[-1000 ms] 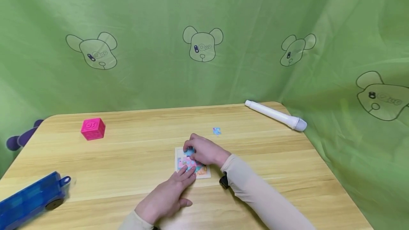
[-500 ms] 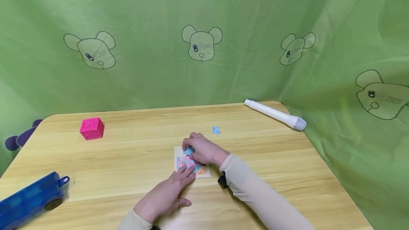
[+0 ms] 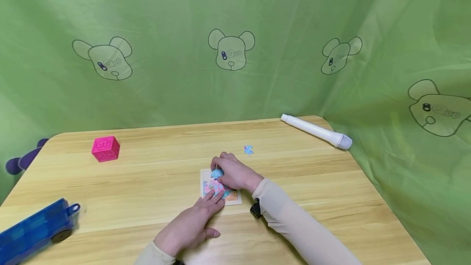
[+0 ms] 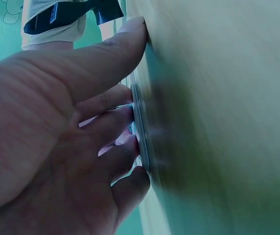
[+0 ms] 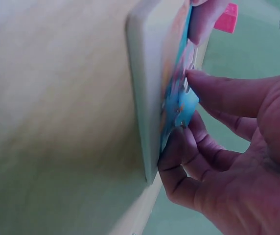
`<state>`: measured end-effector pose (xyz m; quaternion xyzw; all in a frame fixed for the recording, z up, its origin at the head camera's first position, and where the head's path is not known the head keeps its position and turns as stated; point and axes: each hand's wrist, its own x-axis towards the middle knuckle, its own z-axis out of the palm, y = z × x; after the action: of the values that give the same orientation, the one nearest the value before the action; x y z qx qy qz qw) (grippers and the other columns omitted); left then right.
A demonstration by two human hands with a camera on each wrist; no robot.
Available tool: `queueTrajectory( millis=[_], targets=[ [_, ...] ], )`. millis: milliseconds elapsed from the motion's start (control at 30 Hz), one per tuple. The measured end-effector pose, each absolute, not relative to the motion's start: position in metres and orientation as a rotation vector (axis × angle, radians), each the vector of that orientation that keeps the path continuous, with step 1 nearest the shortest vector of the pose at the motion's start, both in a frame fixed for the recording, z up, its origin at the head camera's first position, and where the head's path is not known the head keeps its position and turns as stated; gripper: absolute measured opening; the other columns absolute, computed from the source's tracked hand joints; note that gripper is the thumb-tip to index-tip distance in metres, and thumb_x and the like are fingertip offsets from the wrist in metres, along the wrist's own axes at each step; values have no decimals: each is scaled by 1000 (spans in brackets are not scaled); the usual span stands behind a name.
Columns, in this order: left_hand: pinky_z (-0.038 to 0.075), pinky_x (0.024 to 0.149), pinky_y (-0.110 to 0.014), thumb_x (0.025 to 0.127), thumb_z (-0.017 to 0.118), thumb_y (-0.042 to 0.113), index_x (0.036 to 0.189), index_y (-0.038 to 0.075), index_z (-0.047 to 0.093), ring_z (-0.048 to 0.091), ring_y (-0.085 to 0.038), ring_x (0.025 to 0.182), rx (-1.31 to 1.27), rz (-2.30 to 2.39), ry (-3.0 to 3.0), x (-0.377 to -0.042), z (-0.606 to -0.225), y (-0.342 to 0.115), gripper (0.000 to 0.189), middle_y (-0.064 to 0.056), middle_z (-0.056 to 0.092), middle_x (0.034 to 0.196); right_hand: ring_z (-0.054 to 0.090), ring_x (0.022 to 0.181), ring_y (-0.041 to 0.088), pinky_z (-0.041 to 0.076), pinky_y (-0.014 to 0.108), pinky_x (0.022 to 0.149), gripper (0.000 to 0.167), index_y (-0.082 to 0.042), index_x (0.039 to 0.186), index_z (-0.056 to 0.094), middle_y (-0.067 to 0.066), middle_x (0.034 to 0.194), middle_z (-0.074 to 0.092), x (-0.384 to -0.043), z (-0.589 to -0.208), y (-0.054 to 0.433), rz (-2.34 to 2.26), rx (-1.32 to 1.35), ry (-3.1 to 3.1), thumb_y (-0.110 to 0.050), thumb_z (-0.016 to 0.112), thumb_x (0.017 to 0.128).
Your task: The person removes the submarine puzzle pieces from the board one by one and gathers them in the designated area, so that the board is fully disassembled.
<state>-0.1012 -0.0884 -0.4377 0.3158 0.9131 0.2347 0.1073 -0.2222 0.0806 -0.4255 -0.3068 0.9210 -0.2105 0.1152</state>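
From my end, head view, left to right: blue toy cart (image 3: 34,229) at the near left, cut off by the frame edge, one dark wheel and an end loop showing. Purple shape (image 3: 27,160) past the table's left edge, can't tell what. Pink block (image 3: 106,149) on the far left of the wooden table (image 3: 154,175), well apart from the hands. Puzzle board (image 3: 202,183) lies flat near the middle, pale rim, pink and orange picture partly filled in; both hands block some of it from me. Loose puzzle piece (image 3: 248,150) on bare wood just beyond the right hand. White toy microphone (image 3: 316,131) slants along the far right corner. Green curtain (image 3: 165,72) with bear-head outlines behind and to the right. Fingers now. Left hand (image 3: 195,224): fingers nearly straight, slightly spread, tips resting on the board's near part; thumb out wide over the table. Right hand (image 3: 235,173): narrow grip, thumb and fingers curled, pinching a light blue piece (image 3: 217,174) over the board's far left part. Right wrist view has the thumb on one side of that piece, fingers on the other, one fingertip by the board's edge; I can't tell whether the piece sits flush.
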Motion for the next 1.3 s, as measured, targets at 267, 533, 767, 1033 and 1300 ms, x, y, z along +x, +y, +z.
queueTrajectory(
  millis=[267, 533, 767, 1033, 1300],
  targets=[
    [31, 111, -49, 84, 77, 27, 144, 1, 48, 22, -32, 145, 901, 702, 2676, -102, -439, -89, 72, -11, 32, 156, 50, 88, 18, 46, 34, 80, 13, -13, 103, 63, 2, 93, 52, -226, -425, 84, -740, -926, 2671, -3, 62, 94],
    [29, 112, -51, 84, 78, 24, 144, 1, 48, 22, -33, 145, 877, 743, 2653, -103, -434, -89, 71, -11, 31, 157, 52, 84, 16, 47, 32, 78, 13, -9, 104, 65, 1, 90, 56, -232, -425, 89, -804, -907, 2616, 0, 59, 95],
    [28, 113, -51, 84, 78, 23, 144, 0, 47, 21, -33, 145, 892, 755, 2645, -102, -436, -89, 71, -11, 30, 157, 54, 82, 13, 49, 30, 77, 11, -10, 99, 67, -2, 88, 58, -231, -424, 100, -902, -863, 2600, -1, 61, 95],
    [27, 113, -51, 84, 78, 25, 145, 2, 46, 20, -33, 145, 865, 749, 2641, -102, -437, -87, 73, -9, 28, 159, 58, 81, 13, 51, 29, 76, 14, -7, 98, 69, -1, 86, 62, -236, -414, 126, -1046, -840, 2610, 3, 63, 92],
    [24, 114, -51, 83, 77, 24, 146, 2, 45, 19, -32, 146, 858, 757, 2636, -100, -437, -87, 74, -9, 26, 159, 60, 80, 18, 53, 34, 75, 13, -6, 95, 71, 4, 84, 65, -249, -402, 164, -1130, -696, 2679, 3, 64, 90]
  ],
)
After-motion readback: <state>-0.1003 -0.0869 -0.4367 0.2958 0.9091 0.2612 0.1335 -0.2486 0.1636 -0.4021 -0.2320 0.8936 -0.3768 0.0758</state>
